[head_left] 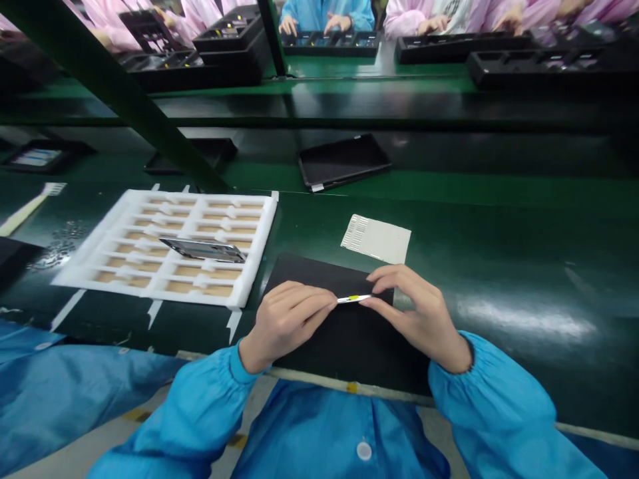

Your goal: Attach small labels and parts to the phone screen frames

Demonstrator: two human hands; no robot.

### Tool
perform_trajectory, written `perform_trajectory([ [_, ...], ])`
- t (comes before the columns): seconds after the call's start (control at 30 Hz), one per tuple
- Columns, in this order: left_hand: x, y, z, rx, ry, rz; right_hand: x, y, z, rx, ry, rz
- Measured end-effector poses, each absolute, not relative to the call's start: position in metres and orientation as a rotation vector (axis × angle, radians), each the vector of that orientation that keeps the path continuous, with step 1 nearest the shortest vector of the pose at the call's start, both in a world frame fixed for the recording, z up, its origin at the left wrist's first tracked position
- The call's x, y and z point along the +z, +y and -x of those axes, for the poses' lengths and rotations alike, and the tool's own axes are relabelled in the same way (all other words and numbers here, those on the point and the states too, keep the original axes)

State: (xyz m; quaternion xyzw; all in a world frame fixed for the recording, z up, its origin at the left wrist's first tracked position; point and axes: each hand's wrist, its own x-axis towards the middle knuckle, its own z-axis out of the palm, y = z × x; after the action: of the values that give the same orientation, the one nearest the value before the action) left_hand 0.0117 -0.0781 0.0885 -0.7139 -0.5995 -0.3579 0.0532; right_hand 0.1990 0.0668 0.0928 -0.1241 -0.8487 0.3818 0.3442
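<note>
Above a black mat, a thin flat white piece with a yellow patch is held edge-on between my two hands. My left hand pinches its left end, fingers pressed together. At the other end, the thumb and fingertips of my right hand close around it. The exact kind of piece does not show from this angle. Beyond the mat lies a pale grey card with rows of small strips at its left side. To the left, a thin metallic frame leans across a white foam tray with many slots.
A shallow black tray sits behind the card on the green bench. A slanted green post crosses the upper left. A white brush-like tool lies at far left. Several co-workers work behind black bins across the bench.
</note>
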Motion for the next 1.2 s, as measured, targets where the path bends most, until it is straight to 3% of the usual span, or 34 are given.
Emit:
perform_trajectory([
  [0.73,0.092,-0.075,-0.012,-0.974,-1.867,2.214,0.077,0.066,-0.198,0.77,-2.387,0.084],
  [1.03,0.086,-0.085,-0.009,-0.801,-1.787,2.238,0.079,0.067,-0.2,0.935,-2.363,0.156],
  [1.2,0.092,-0.041,0.015,-1.047,-2.1,2.553,0.073,0.106,-0.188,0.949,-2.19,0.552],
])
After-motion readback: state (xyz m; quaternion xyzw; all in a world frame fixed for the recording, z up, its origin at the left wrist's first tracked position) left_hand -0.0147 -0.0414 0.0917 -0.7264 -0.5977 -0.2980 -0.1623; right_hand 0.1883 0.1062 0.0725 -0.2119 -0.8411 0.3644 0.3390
